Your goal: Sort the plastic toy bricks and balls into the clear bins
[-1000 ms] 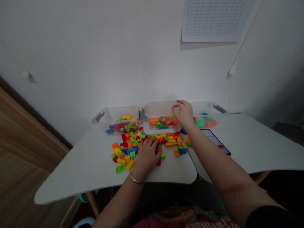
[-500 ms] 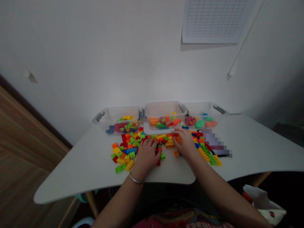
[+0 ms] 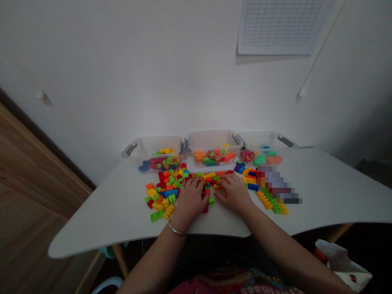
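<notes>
My left hand [image 3: 191, 200], with a bangle [image 3: 176, 229] at its wrist, lies palm down over a pile of toy building bricks [image 3: 171, 193]. Its fingers are apart and cover some bricks. To its right, my right hand [image 3: 235, 194] bends over the bricks with thumb and fingers apart. A yellow brick [image 3: 218, 186] shows at its fingertips; how firmly they touch it is hidden. Loose bricks in red, orange, yellow, green and blue surround my left hand. Beyond my right hand lie a blue brick [image 3: 252, 187] and long yellow and green bricks [image 3: 272, 203].
Along the wall stand three clear bins: a left bin [image 3: 159, 143] and middle bin [image 3: 214, 139] with colourful pieces, and a right bin [image 3: 260, 136] with rounded toys. A blurred-out flat item [image 3: 278, 183] lies on the white table [image 3: 330, 188]. The table's curved front edge is near my forearms.
My right hand has come down and to the left, toward my left hand, uncovering blue and purple bricks behind it. My left hand stays nearly in place. The view has shifted slightly.
</notes>
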